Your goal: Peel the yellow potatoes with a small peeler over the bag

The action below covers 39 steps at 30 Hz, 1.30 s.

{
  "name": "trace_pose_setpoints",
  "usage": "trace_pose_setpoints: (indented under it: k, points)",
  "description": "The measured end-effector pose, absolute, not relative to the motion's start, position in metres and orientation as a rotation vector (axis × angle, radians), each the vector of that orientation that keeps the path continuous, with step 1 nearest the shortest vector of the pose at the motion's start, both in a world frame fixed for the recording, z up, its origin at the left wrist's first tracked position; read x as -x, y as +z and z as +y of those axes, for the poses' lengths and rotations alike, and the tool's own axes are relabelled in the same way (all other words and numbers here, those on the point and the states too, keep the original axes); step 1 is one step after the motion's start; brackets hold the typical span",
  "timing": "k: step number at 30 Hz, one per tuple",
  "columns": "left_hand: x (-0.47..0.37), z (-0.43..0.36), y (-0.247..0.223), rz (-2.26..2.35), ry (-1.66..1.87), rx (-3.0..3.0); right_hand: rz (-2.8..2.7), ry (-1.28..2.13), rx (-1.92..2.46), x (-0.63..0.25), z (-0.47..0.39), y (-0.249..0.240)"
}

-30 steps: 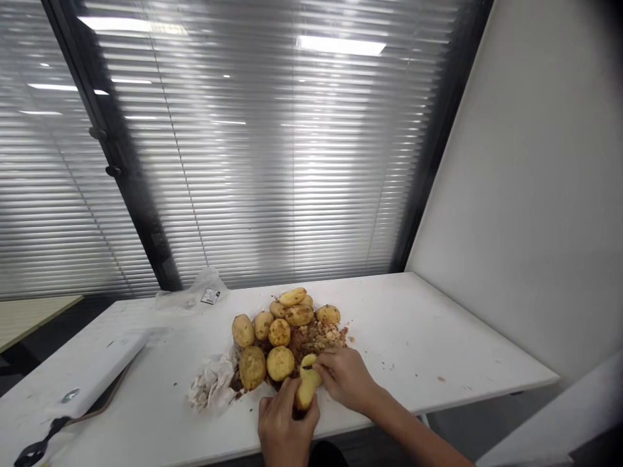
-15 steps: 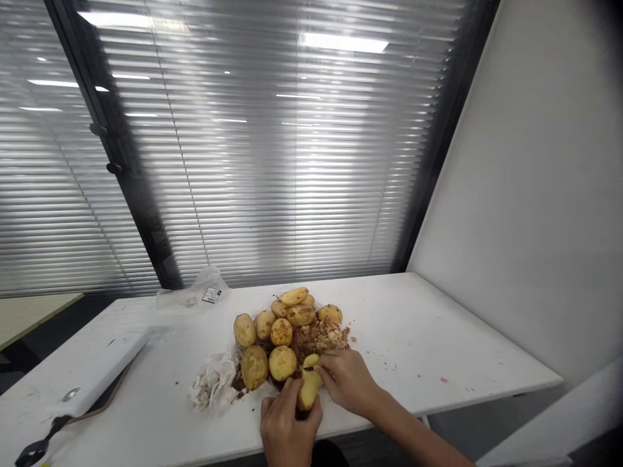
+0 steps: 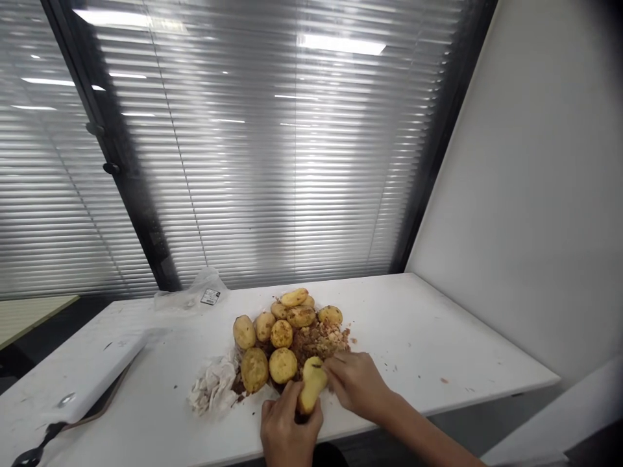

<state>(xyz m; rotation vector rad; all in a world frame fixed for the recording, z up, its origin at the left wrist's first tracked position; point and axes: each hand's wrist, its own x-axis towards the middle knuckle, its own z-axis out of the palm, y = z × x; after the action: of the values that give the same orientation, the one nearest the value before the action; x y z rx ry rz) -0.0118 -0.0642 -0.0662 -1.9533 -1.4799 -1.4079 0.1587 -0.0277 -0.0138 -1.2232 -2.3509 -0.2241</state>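
Note:
A partly peeled potato, pale yellow with brown skin at its lower end, is tilted upright near the table's front edge. The fingers of my left hand are wrapped round its lower part. My right hand is closed in a pinch at the potato's upper right side. By its fingertips a small dark-tipped tool lies against the top of the potato; my fingers hide most of it, so its kind is unclear. Just beyond, several potatoes surround a heap of brown peelings.
Left of the potatoes lies crumpled white tissue. A clear plastic bag with a label is at the back of the white table. A white box-like object and a black strap-like thing are at the left. Blinds stand behind.
My right hand has shifted slightly right and down, and the dark tip sits a little further right on the potato. My left hand keeps its hold.

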Motion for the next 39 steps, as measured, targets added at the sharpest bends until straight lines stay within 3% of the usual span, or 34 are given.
trace_pose_setpoints:
  k: [39]
  points:
    - [0.013, -0.064, -0.073, -1.682, -1.366, 1.979, -2.504, -0.39, 0.908, -0.17, -0.013, -0.007]
